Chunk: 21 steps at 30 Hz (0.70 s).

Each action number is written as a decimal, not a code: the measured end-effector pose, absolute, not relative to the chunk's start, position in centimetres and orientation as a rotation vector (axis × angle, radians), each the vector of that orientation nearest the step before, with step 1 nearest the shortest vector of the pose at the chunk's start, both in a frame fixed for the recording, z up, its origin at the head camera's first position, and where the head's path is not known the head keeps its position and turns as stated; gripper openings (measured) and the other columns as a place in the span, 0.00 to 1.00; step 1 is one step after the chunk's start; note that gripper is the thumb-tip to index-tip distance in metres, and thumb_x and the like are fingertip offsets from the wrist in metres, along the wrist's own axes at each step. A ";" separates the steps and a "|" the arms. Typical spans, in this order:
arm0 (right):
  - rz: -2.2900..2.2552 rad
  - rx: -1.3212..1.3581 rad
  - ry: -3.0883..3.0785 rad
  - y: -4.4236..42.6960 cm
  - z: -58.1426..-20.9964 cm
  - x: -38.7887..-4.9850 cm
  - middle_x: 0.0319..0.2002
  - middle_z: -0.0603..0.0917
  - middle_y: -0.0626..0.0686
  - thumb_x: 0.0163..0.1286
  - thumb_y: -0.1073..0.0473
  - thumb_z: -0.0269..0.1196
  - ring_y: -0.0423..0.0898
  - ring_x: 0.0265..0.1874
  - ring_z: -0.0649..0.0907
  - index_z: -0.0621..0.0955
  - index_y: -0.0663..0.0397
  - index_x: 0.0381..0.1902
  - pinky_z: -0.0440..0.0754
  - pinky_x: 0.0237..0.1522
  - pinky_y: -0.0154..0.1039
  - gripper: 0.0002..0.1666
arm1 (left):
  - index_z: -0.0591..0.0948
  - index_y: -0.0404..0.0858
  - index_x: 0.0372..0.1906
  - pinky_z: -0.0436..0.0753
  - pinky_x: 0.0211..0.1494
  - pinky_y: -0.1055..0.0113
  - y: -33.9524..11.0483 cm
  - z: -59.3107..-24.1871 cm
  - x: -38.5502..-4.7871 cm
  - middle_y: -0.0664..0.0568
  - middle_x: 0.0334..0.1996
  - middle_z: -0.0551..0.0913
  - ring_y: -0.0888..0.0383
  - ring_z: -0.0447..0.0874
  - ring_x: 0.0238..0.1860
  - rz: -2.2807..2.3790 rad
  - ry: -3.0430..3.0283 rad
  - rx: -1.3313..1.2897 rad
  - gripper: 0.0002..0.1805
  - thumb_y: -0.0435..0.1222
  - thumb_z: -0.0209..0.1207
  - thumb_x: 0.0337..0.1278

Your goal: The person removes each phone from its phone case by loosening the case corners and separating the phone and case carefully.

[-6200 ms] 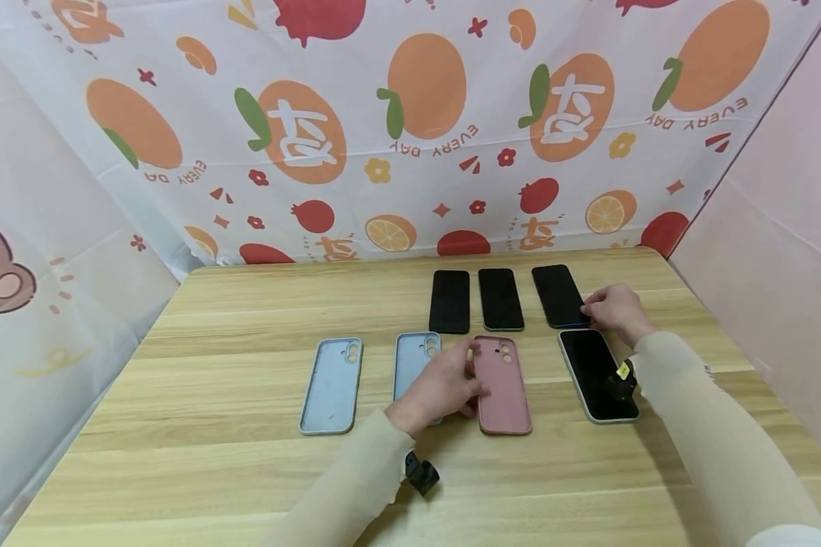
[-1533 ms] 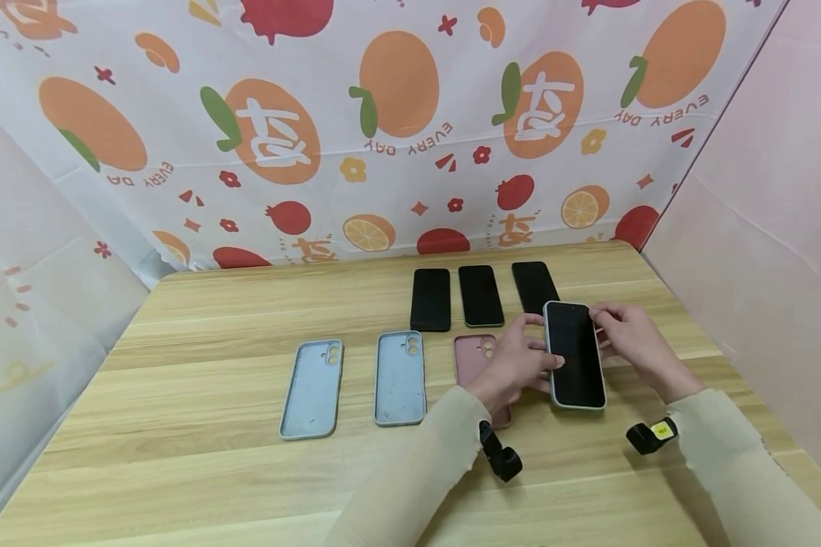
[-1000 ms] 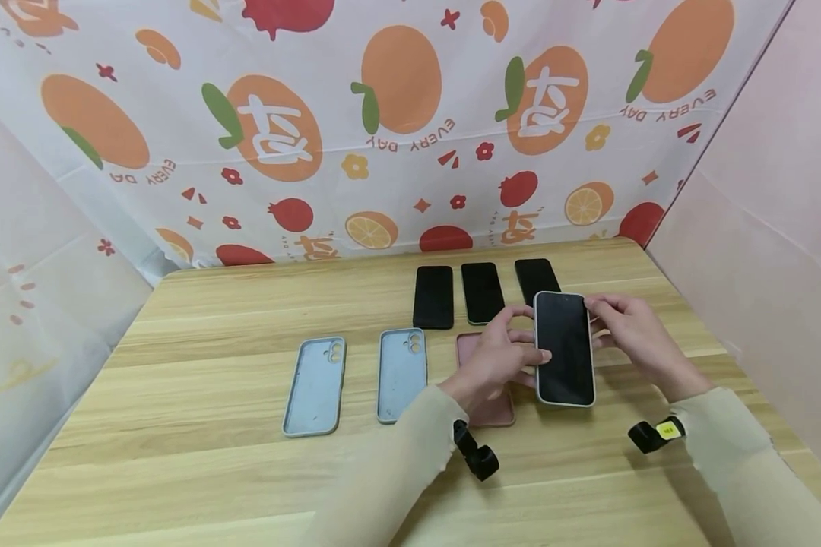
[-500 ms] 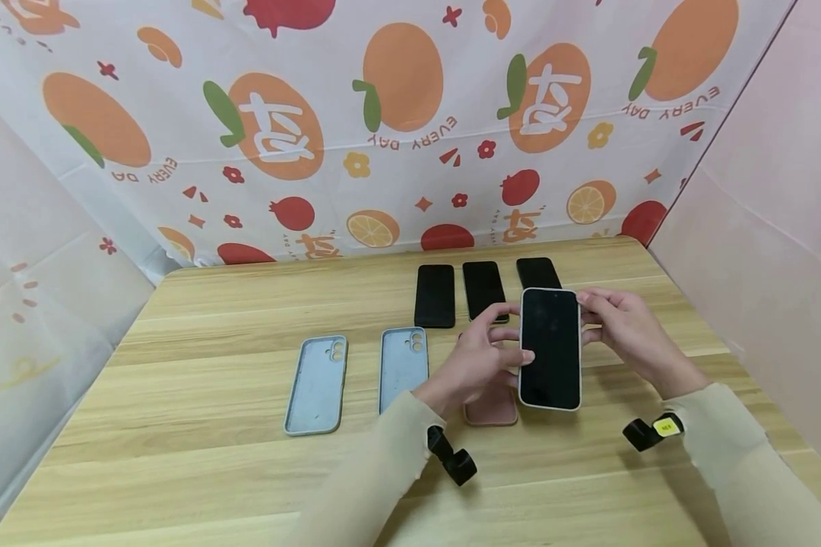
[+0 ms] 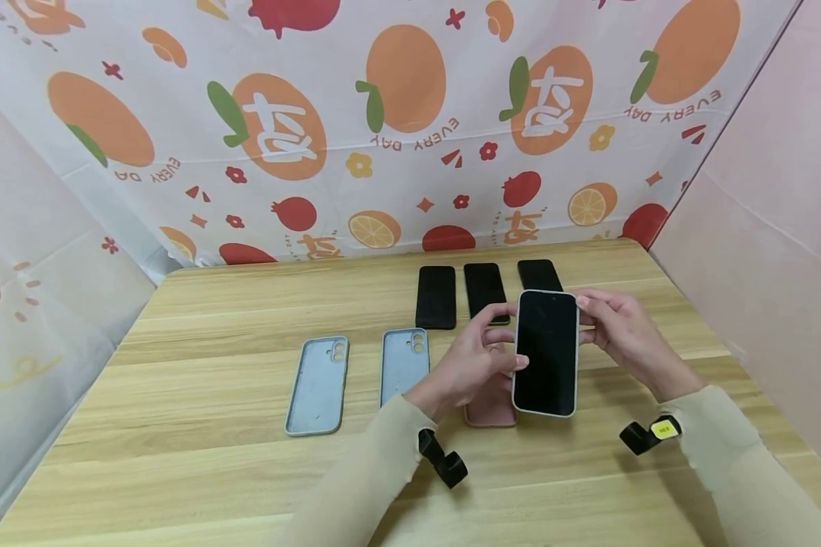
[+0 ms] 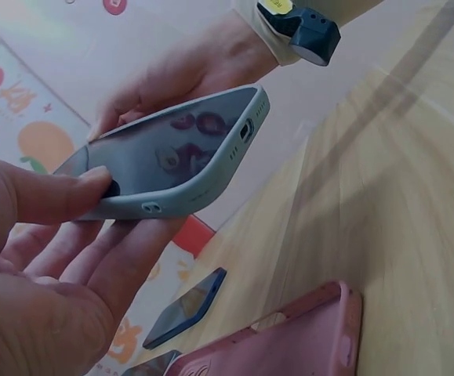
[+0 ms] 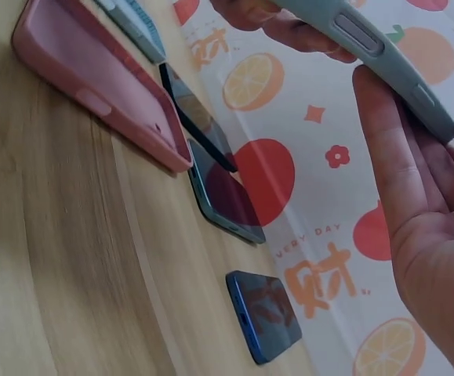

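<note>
A smartphone (image 5: 546, 353) in a pale blue-green case is held above the table, its dark screen tilted up. My left hand (image 5: 468, 365) grips its left side; in the left wrist view the thumb lies at the screen's edge and the fingers are underneath. At the upper right corner, my right hand (image 5: 622, 327) pinches the same phone. The right wrist view shows the case's side buttons (image 7: 358, 33) and right fingers under it. Beneath the left hand lies an open pink phone case (image 5: 491, 414), partly hidden from the head view.
Two light blue phone cases (image 5: 318, 386) lie hollow side up left of the pink one. Along the back are three uncased dark phones: a left one (image 5: 435, 297), a middle one (image 5: 484, 290) and a right one (image 5: 540, 275). Patterned cloth (image 5: 410, 182) hangs behind the wooden table.
The cased phone, lying on the table at right 6.2 s ago, is now raised in both hands and has shifted left. The left hand has left the pink case; the right hand has left the far phone.
</note>
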State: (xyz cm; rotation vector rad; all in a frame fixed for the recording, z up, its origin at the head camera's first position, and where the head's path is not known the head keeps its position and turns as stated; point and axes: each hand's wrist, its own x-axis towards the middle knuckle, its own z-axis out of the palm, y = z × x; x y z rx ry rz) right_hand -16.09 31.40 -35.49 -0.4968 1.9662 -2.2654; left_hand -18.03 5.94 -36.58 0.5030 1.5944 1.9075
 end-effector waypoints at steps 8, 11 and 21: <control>-2.320 -0.597 1.809 31.2 -35.5 -16.2 0.49 0.88 0.52 0.81 0.64 0.43 0.43 0.45 0.88 0.80 0.61 0.57 0.87 0.43 0.38 0.20 | 0.68 0.53 0.66 0.88 0.43 0.53 5.3 -36.7 -18.2 0.43 0.53 0.83 0.54 0.86 0.38 1.910 1.581 0.557 0.33 0.26 0.61 0.59; -2.344 -0.609 1.755 31.0 -35.6 -16.3 0.49 0.88 0.52 0.81 0.65 0.42 0.43 0.44 0.88 0.80 0.61 0.57 0.87 0.43 0.38 0.21 | 0.68 0.53 0.66 0.88 0.44 0.52 5.1 -36.7 -18.2 0.44 0.54 0.83 0.54 0.86 0.39 1.909 1.593 0.562 0.33 0.26 0.62 0.60; -2.398 -0.564 1.701 30.6 -35.6 -16.2 0.47 0.88 0.51 0.82 0.63 0.43 0.42 0.43 0.88 0.81 0.59 0.55 0.88 0.42 0.36 0.20 | 0.67 0.54 0.66 0.88 0.43 0.53 4.9 -36.7 -18.5 0.42 0.56 0.82 0.53 0.86 0.41 1.922 1.560 0.568 0.34 0.26 0.61 0.60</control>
